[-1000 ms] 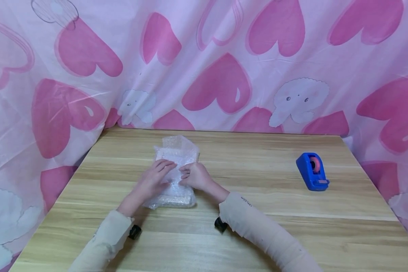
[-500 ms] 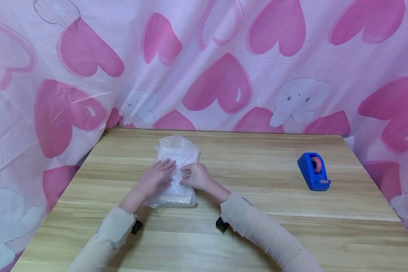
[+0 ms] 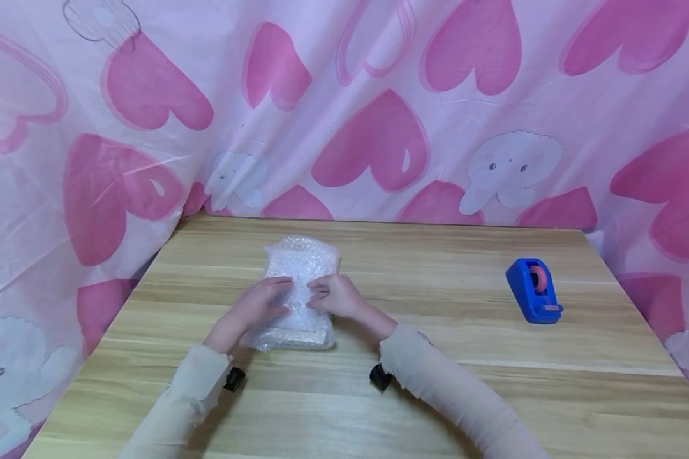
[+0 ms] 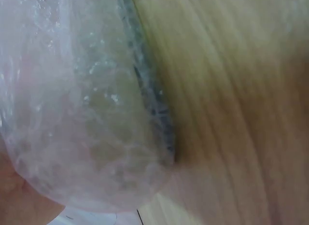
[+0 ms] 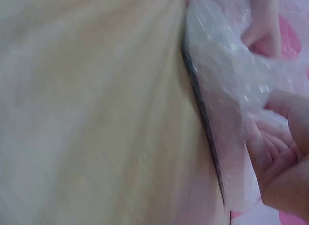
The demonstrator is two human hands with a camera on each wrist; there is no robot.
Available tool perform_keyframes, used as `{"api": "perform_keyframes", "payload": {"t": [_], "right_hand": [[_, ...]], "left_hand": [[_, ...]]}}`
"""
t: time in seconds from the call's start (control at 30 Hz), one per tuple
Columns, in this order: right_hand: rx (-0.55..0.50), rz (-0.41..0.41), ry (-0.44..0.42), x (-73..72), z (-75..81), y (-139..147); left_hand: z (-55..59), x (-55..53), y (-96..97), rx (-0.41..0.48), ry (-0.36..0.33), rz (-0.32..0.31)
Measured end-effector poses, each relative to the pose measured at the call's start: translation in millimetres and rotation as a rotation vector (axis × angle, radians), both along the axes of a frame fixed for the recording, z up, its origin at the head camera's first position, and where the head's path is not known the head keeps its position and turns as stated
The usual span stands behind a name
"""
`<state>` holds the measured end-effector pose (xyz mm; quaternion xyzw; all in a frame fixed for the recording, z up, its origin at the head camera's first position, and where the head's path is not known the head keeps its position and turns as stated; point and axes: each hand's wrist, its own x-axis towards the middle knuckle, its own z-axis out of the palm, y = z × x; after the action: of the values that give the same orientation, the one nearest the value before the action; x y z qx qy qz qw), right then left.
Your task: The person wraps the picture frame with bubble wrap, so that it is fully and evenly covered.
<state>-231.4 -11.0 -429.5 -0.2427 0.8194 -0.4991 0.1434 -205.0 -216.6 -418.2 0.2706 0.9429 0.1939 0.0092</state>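
Note:
A flat bundle in clear bubble wrap (image 3: 301, 261) lies left of centre on the wooden table. My left hand (image 3: 258, 303) is at its left side, fingers bent over and gripping the wrap. From the right, my right hand (image 3: 339, 298) pinches the wrap, its thumb and fingers on either side of the loose film in the right wrist view. The bubble wrap (image 4: 96, 114) bulges close to the camera in the left wrist view, over a dark edge (image 4: 157, 104) of the wrapped thing. What is inside stays blurred by the film.
A blue tape dispenser (image 3: 534, 292) with a pink roll stands at the right of the table (image 3: 436, 268). Behind and at both sides hangs a pink curtain (image 3: 379, 127) with hearts. Small black cameras show below both wrists.
The far flap of the bubble wrap has come down and toward me, so the bundle's far end looks shorter and flatter. My left fingers have bent more; the right hand has barely moved.

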Motion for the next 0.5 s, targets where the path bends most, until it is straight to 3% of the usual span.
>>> {"api": "perform_keyframes", "payload": {"t": [0.17,0.23,0.33,0.4,0.5], "right_hand": [[-0.021,0.120,0.017,-14.1,3.8,10.2],[-0.027,0.114,0.098,-19.9,5.6,11.3],[-0.032,0.064,0.286,-28.8,3.9,10.7],[0.023,0.029,0.420,-34.2,1.0,9.4],[0.143,0.049,0.506,-40.1,-3.9,5.9]], "left_hand": [[0.0,2.1,-1.6,0.015,-0.006,0.021],[0.6,2.8,-2.3,0.025,-0.008,0.029],[1.2,3.2,-1.7,0.032,-0.006,0.033],[1.0,2.9,-0.6,0.040,-0.007,0.034],[-0.9,2.1,1.7,0.033,0.006,0.030]]}}
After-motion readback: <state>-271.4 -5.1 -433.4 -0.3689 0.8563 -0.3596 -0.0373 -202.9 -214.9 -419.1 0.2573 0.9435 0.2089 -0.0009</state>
